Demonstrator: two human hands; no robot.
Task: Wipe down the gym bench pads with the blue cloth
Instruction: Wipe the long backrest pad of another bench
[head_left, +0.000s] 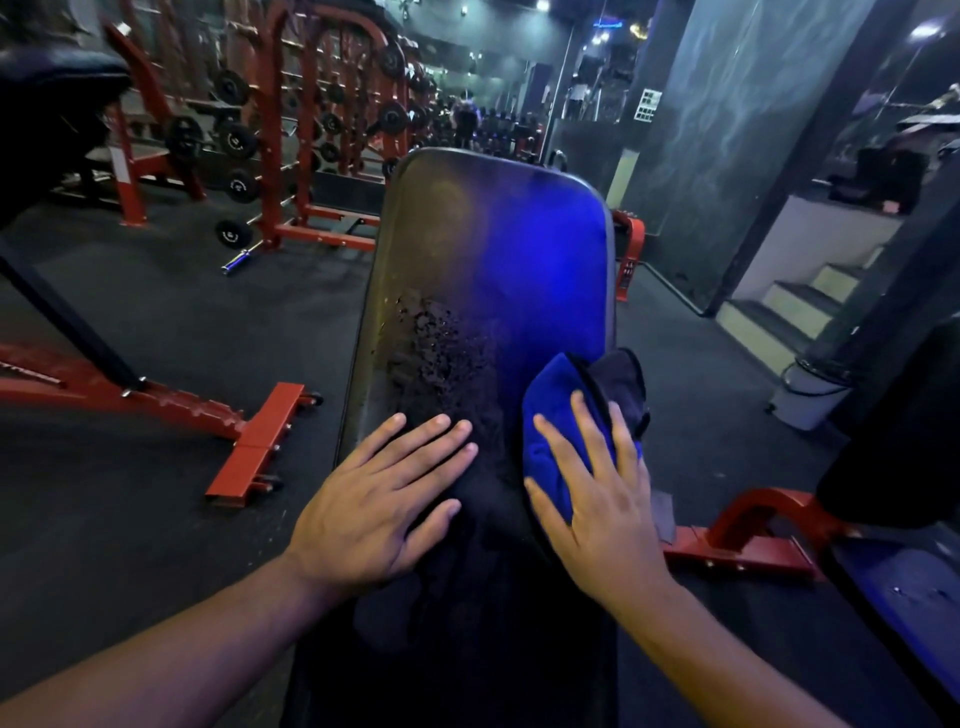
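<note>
Blue cloth on bench pad

Your single head camera looked forward and down from close above the bench pad, gym floor stretching beyond.

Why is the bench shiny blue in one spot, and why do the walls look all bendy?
Head view: the pad reflects a blue light, a glare patch on its right side above the cloth; the wide lens bends the pillar and red racks near the edges; the far gym is dim and hazy; the right hand looks slightly blurred, the left hand sharper.
</note>
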